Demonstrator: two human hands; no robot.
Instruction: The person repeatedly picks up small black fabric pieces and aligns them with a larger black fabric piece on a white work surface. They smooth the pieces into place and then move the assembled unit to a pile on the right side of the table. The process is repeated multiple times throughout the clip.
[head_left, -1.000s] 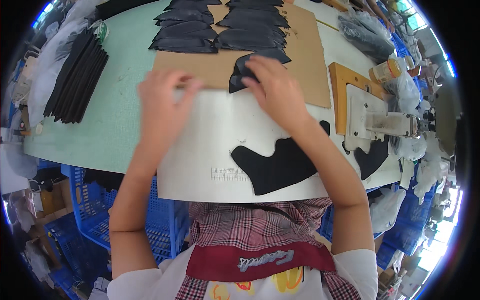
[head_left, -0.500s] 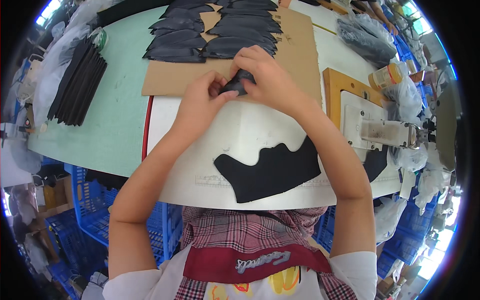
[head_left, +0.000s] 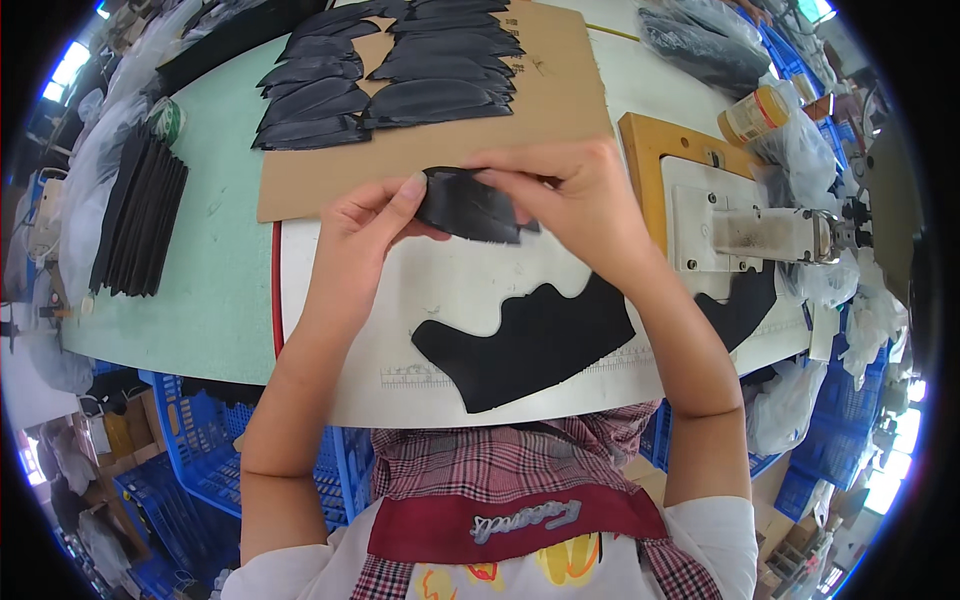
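Between my two hands, above the near edge of the cardboard sheet, a shiny black curved piece is held up. My left hand pinches its left end between thumb and fingers. At its upper right edge my right hand grips it with thumb and fingertips. Similar shiny black pieces lie overlapping in two columns on the cardboard beyond. Nearer to me, a matte black cut piece with a wavy upper edge rests on the white table; my right forearm passes over its right side.
A sewing machine arm with a yellow wooden frame stands at the right. Another black piece lies below it. On the green surface at left is a stack of black strips. A jar stands far right.
My hands have drawn nearer to me with the black piece. It was bunched between my fingers and now shows spread out, and my hands are farther apart.
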